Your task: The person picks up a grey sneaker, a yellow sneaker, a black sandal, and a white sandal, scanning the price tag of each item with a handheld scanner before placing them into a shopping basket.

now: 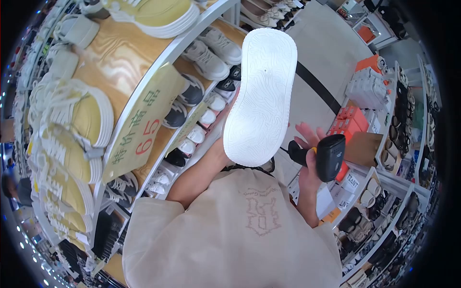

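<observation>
White shoe [261, 96] is raised sole-out; the left hand's fingers are hidden and cannot be told. Black scanner [330, 158] is held by the right hand [311, 166], some fingers spread.

A pale yellow price sign [137, 127] along the wooden shelf [113, 45] reads 特价商品 in green — and 65 in red. One white box [352, 182] shows TIANT; the T-shirt's [192, 240] small lettering [260, 192] stays illegible.

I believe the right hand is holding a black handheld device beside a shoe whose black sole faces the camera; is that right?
Not quite: the head view shows that the shoe has a white sole facing the camera, not a black one. The right hand does hold the black handheld device beside it.
</observation>
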Tool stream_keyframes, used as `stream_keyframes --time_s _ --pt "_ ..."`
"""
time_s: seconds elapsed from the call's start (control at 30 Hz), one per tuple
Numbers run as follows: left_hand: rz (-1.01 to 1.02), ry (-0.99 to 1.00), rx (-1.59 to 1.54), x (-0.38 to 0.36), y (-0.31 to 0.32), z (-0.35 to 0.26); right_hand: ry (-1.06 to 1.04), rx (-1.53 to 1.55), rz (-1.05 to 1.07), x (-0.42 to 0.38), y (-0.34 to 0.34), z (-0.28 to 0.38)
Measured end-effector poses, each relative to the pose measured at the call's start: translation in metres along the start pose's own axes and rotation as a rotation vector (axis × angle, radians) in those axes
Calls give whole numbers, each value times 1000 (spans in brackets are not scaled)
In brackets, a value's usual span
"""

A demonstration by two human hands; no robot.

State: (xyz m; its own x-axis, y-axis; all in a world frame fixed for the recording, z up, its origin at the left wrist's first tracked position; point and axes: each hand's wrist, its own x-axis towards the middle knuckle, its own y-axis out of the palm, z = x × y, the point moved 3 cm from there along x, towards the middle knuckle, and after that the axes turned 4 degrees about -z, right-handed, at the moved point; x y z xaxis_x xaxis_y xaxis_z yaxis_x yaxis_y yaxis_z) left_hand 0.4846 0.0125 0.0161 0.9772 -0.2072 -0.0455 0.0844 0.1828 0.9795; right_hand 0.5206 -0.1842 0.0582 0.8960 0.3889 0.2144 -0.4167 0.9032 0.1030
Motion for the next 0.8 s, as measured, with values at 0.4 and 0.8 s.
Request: stream_keyframes --time_s 0.4,0.8 --pt "-90 215 243 86 19 -34 207 48 -6 107 -15 -19" --pt "-210 523 1305 20 80 -52 230 -260 118 185 -36 -99"
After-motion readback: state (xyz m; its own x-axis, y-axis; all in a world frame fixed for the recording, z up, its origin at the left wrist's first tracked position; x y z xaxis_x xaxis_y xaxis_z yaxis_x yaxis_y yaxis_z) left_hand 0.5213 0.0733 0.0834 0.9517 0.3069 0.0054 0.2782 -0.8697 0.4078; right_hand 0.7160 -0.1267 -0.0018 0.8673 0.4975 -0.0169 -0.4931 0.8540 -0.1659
